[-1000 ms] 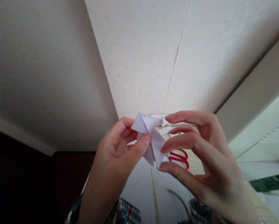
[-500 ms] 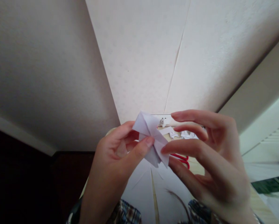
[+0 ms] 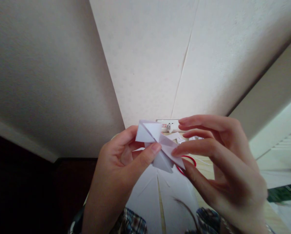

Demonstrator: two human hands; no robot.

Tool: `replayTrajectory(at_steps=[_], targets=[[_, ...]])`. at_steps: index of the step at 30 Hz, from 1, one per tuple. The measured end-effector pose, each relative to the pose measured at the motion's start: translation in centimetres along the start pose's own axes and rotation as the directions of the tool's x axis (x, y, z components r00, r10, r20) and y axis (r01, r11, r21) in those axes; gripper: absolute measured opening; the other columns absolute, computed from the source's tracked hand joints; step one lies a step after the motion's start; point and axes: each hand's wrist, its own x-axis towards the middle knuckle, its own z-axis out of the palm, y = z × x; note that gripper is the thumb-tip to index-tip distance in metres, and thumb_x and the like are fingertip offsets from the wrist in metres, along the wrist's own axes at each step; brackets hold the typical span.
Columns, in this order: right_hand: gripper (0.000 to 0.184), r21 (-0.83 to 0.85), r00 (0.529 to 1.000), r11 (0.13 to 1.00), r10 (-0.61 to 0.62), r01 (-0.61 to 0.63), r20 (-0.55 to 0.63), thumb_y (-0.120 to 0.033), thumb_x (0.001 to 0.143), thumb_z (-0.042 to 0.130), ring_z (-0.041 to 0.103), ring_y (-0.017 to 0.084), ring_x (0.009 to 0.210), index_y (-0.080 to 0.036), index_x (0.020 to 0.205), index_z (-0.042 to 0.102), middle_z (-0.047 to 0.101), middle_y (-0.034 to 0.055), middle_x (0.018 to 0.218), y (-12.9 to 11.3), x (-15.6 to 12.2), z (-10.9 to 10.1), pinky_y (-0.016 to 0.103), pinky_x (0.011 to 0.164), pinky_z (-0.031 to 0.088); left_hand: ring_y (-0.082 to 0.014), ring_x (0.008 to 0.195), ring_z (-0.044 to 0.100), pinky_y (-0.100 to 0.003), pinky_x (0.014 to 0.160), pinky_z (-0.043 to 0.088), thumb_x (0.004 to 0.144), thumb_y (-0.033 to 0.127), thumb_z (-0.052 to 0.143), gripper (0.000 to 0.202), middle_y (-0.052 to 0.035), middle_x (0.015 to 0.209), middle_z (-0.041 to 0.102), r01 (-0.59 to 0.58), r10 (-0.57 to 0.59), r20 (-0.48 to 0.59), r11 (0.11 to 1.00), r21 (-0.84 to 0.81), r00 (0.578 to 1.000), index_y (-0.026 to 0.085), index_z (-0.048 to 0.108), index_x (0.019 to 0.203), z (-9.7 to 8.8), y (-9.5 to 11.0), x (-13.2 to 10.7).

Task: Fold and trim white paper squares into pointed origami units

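Observation:
A small piece of folded white paper (image 3: 149, 131) with several pointed flaps is held up above the table. My left hand (image 3: 123, 165) grips it from the left, its thumb pressed on the centre where the folds meet and its fingers behind. At the lower right flap, my right hand (image 3: 223, 165) pinches the paper between index finger and thumb; its other fingers are raised and apart. Behind the paper, red scissor handles (image 3: 190, 160) show partly; the rest of the scissors is hidden.
White paper sheets (image 3: 145, 198) lie on the light wooden table (image 3: 205, 172) below my hands. Paper scraps (image 3: 176, 136) are scattered at the back, near a power strip (image 3: 163, 125) by the wall. A green packet (image 3: 284, 192) lies at the right.
The folded paper has turned a little, and its flaps are spread wider. My right hand has shifted slightly right with the lower flap.

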Motion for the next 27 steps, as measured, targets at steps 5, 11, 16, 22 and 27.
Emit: replayTrajectory(at_steps=[5, 11, 16, 22, 27], targets=[[0.019, -0.023, 0.999, 1.000, -0.015, 0.014, -0.035, -0.006, 0.084, 0.068, 0.057, 0.017, 0.113, -0.020, 0.097, 0.066, 0.057, 0.0041, 0.122, -0.13, 0.03, 0.14, 0.029, 0.094, 0.053, -0.0122, 0.067, 0.072, -0.017, 0.064, 0.060, 0.081, 0.010, 0.073, 0.016, 0.0032, 0.073, 0.076, 0.031, -0.032, -0.038, 0.999, -0.009, 0.999, 0.025, 0.079, 0.082, 0.41, 0.38, -0.01], [0.020, -0.079, 0.995, 0.997, -0.015, 0.007, -0.103, -0.004, 0.082, 0.068, 0.060, 0.019, 0.104, -0.022, 0.092, 0.066, 0.060, 0.0036, 0.115, -0.40, -0.07, 0.44, 0.033, 0.086, 0.054, -0.0127, 0.064, 0.070, -0.019, 0.064, 0.060, 0.077, 0.009, 0.074, 0.016, 0.0037, 0.072, 0.075, 0.023, -0.025, -0.046, 0.999, -0.032, 0.999, 0.025, 0.076, 0.078, 0.57, 0.41, -0.02], [0.020, -0.096, 0.985, 0.995, -0.007, -0.010, -0.175, -0.002, 0.084, 0.064, 0.059, 0.019, 0.097, -0.022, 0.087, 0.066, 0.060, 0.0033, 0.105, -0.49, -0.29, 0.82, 0.032, 0.076, 0.053, -0.0104, 0.061, 0.066, -0.017, 0.064, 0.059, 0.078, 0.011, 0.075, 0.017, 0.0076, 0.069, 0.072, 0.000, -0.004, -0.109, 0.999, -0.042, 0.994, 0.028, 0.074, 0.076, 0.84, 0.01, 0.02], [0.019, -0.105, 0.982, 0.994, -0.015, -0.004, -0.186, -0.004, 0.085, 0.065, 0.058, 0.017, 0.092, -0.022, 0.089, 0.067, 0.059, 0.0027, 0.101, -0.33, -0.19, 0.86, 0.031, 0.072, 0.052, -0.0096, 0.062, 0.065, -0.014, 0.060, 0.055, 0.077, 0.013, 0.075, 0.016, 0.0085, 0.070, 0.070, 0.016, -0.019, -0.125, 1.000, -0.019, 0.992, 0.027, 0.069, 0.077, 0.76, 0.07, -0.12], [0.017, -0.094, 0.986, 0.995, -0.001, -0.015, -0.166, -0.006, 0.085, 0.069, 0.058, 0.015, 0.090, -0.023, 0.088, 0.068, 0.060, 0.0008, 0.099, -0.14, -0.14, 0.72, 0.029, 0.069, 0.050, -0.0096, 0.062, 0.062, -0.013, 0.056, 0.052, 0.076, 0.012, 0.073, 0.017, 0.0076, 0.068, 0.067, 0.021, -0.016, -0.124, 0.999, 0.041, 0.992, 0.027, 0.066, 0.081, 0.46, 0.21, -0.09]])
